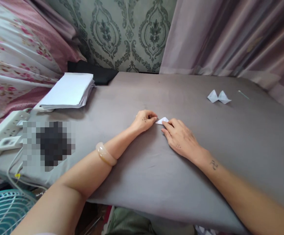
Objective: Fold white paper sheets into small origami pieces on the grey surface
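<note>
A small white folded paper [162,121] lies near the middle of the table, between my two hands. My left hand [144,120] is closed in a pinch, with thumb and fingertips at the paper's left point. From the other side, my right hand [180,137] grips its right part, the index finger pressed on the white surface and the thumb just below. The fingers hide part of the paper's right end. Farther back on the right sits another white folded paper shape [218,97] with two raised peaks.
A thick stack of white paper [68,89] lies at the back left, by a black cloth [93,73]. White power strips [7,133] with cables line the left edge, near a pixelated dark patch [54,142]. A thin white stick [243,94] lies far right. A teal fan [7,210] stands lower left.
</note>
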A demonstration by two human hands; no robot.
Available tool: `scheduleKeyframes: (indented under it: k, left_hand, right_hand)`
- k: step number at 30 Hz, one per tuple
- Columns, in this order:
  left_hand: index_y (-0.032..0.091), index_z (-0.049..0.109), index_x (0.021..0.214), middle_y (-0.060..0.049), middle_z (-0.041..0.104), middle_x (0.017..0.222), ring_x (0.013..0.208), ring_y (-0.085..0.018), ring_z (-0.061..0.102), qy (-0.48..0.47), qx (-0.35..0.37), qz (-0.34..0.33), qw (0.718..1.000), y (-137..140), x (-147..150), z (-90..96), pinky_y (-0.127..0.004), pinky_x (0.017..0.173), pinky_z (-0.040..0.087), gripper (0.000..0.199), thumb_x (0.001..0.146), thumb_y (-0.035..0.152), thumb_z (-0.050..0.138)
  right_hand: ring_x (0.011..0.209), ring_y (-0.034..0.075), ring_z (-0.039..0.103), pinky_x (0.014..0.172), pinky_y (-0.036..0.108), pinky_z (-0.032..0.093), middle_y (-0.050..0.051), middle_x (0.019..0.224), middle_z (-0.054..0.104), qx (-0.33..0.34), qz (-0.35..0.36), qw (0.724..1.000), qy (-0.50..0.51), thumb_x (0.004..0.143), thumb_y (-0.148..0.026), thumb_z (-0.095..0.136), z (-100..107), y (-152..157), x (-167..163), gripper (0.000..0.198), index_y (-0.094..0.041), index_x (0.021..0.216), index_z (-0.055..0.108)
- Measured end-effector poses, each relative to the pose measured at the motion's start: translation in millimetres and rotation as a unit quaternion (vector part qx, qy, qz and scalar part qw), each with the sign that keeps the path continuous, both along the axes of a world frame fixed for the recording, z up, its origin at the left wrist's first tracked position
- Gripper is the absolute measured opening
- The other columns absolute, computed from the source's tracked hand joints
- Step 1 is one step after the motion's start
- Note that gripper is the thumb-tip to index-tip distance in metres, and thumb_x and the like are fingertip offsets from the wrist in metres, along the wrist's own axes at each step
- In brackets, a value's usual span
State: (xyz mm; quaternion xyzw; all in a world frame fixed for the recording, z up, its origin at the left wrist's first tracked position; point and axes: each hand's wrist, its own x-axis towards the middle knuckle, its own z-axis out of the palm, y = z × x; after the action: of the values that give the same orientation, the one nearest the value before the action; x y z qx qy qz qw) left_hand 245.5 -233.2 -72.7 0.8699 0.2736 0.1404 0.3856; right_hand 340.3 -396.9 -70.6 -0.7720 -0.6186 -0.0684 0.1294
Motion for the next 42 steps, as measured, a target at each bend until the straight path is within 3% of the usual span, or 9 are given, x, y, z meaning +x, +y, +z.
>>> scheduleKeyframes:
  k: [10, 17, 23, 27, 32, 35, 38, 40, 42]
  left_hand:
    - [0.021, 0.075, 0.078, -0.007, 0.069, 0.087, 0.089, -0.024, 0.057, 0.04, 0.062, 0.044, 0.996, -4.6, -5.4, 2.9, -0.045, 0.09, 0.043, 0.019, 0.075, 0.038, 0.068]
    - [0.018, 0.073, 0.07, -0.007, 0.065, 0.066, 0.081, -0.026, 0.058, 0.111, 0.026, 0.04, 0.993, -6.3, 4.4, 12.3, -0.044, 0.084, 0.043, 0.019, 0.076, 0.033, 0.064]
    - [0.019, 0.072, 0.082, -0.01, 0.065, 0.094, 0.102, -0.029, 0.052, 0.098, 0.063, 0.047, 0.992, -11.2, 0.6, 7.9, -0.044, 0.091, 0.038, 0.02, 0.079, 0.035, 0.061]
    - [0.02, 0.071, 0.09, -0.009, 0.063, 0.101, 0.105, -0.029, 0.05, 0.085, 0.076, 0.023, 0.993, -13.1, 2.5, 5.1, -0.044, 0.092, 0.036, 0.023, 0.082, 0.039, 0.059]
    - [0.019, 0.071, 0.082, -0.008, 0.066, 0.091, 0.099, -0.027, 0.054, 0.061, 0.043, 0.003, 0.997, -8.7, 6.5, 2.9, -0.044, 0.092, 0.036, 0.023, 0.078, 0.04, 0.067]
    - [0.017, 0.07, 0.076, -0.005, 0.065, 0.077, 0.089, -0.024, 0.057, 0.024, 0.0, 0.0, 1.0, -7.4, 4.8, -0.1, -0.042, 0.09, 0.037, 0.022, 0.076, 0.039, 0.068]
    - [0.015, 0.068, 0.073, -0.005, 0.066, 0.083, 0.087, -0.02, 0.058, -0.094, -0.061, -0.013, 0.994, -9.5, 2.3, -2.6, -0.034, 0.084, 0.04, 0.021, 0.073, 0.036, 0.071]
    - [0.014, 0.065, 0.072, -0.006, 0.066, 0.09, 0.087, -0.017, 0.058, -0.187, -0.145, -0.029, 0.971, -12.6, 1.2, -2.1, -0.029, 0.08, 0.041, 0.023, 0.071, 0.036, 0.072]
    - [0.014, 0.063, 0.072, -0.005, 0.067, 0.088, 0.081, -0.015, 0.058, -0.251, -0.234, -0.037, 0.939, -16.3, 0.6, 0.2, -0.027, 0.077, 0.041, 0.026, 0.07, 0.037, 0.073]
  right_hand:
    - [0.091, 0.024, 0.051, 0.075, 0.037, 0.044, 0.011, 0.104, 0.059, -0.024, -0.004, 1.0, -0.004, 0.097, -0.036, 0.039, 2.3, 2.9, 2.1, 0.038, -0.018, 0.124, 0.058]
    - [0.095, 0.024, 0.053, 0.079, 0.037, 0.045, 0.011, 0.106, 0.06, -0.02, -0.003, 0.999, 0.036, 0.097, -0.032, 0.04, 5.1, 0.3, 2.6, 0.035, -0.016, 0.121, 0.06]
    - [0.093, 0.024, 0.054, 0.079, 0.038, 0.046, 0.012, 0.104, 0.061, -0.015, -0.007, 0.999, 0.031, 0.096, -0.03, 0.041, 7.1, 1.9, 2.6, 0.031, -0.014, 0.109, 0.065]
    - [0.092, 0.023, 0.055, 0.081, 0.037, 0.046, 0.011, 0.099, 0.061, 0.014, -0.008, 0.998, 0.063, 0.095, -0.027, 0.043, 4.7, 6.9, 7.4, 0.028, -0.016, 0.098, 0.069]
    - [0.095, 0.022, 0.057, 0.081, 0.036, 0.048, 0.009, 0.097, 0.061, 0.085, -0.015, 0.988, 0.131, 0.092, -0.028, 0.048, -6.9, 12.1, 15.7, 0.024, -0.019, 0.086, 0.069]
    - [0.09, 0.02, 0.059, 0.078, 0.035, 0.05, 0.008, 0.097, 0.06, 0.158, -0.041, 0.967, 0.194, 0.087, -0.03, 0.056, -15.3, 16.9, 21.3, 0.016, -0.02, 0.082, 0.067]
    - [0.093, 0.022, 0.06, 0.076, 0.036, 0.052, 0.009, 0.103, 0.06, 0.233, -0.093, 0.926, 0.282, 0.077, -0.034, 0.066, -19.8, 21.3, 26.3, 0.022, -0.02, 0.094, 0.064]
    - [0.097, 0.023, 0.062, 0.08, 0.038, 0.053, 0.011, 0.111, 0.061, 0.26, -0.115, 0.873, 0.396, 0.07, -0.038, 0.073, -18.2, 22.5, 28.0, 0.045, -0.021, 0.109, 0.058]
    - [0.098, 0.022, 0.063, 0.084, 0.038, 0.052, 0.01, 0.111, 0.064, 0.252, -0.108, 0.795, 0.542, 0.066, -0.039, 0.077, -12.4, 21.8, 27.4, 0.059, -0.021, 0.117, 0.054]
